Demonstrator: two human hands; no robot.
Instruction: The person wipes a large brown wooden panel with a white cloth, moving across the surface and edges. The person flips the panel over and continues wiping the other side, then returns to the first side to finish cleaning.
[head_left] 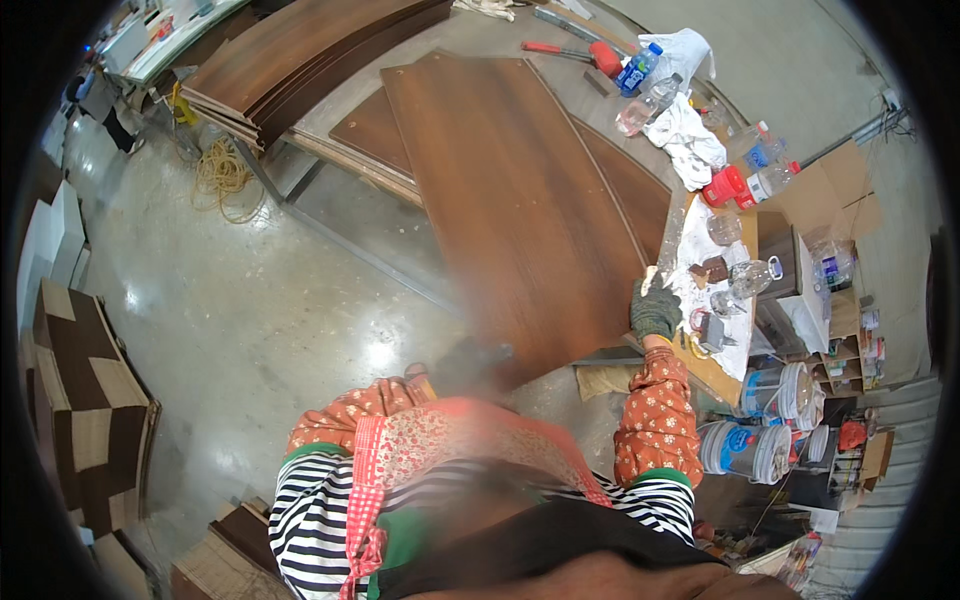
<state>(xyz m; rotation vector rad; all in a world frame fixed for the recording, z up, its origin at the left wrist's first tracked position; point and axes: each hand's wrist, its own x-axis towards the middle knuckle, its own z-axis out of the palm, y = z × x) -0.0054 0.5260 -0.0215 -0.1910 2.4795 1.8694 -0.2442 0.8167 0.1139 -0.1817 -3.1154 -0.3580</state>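
Observation:
A long brown wood-grain board [520, 190] lies across the bench, its near end close to my body. My right hand [656, 308], in a dark grey-green glove, is closed at the board's right edge, beside the white-covered strip of the bench. Something small and pale pokes out at its fingertips; what it is I cannot make out. My left hand [472, 362], also dark-gloved, is at the board's near left corner. A blurred smear over that area hides its fingers.
More brown boards [310, 50] are stacked at the far left. Bottles, a red-lidded tub [724, 186], white rags [690, 145] and a red mallet [604, 58] line the bench's right side. Buckets [745, 450] stand below right. A coiled yellow hose [222, 175] lies on the floor.

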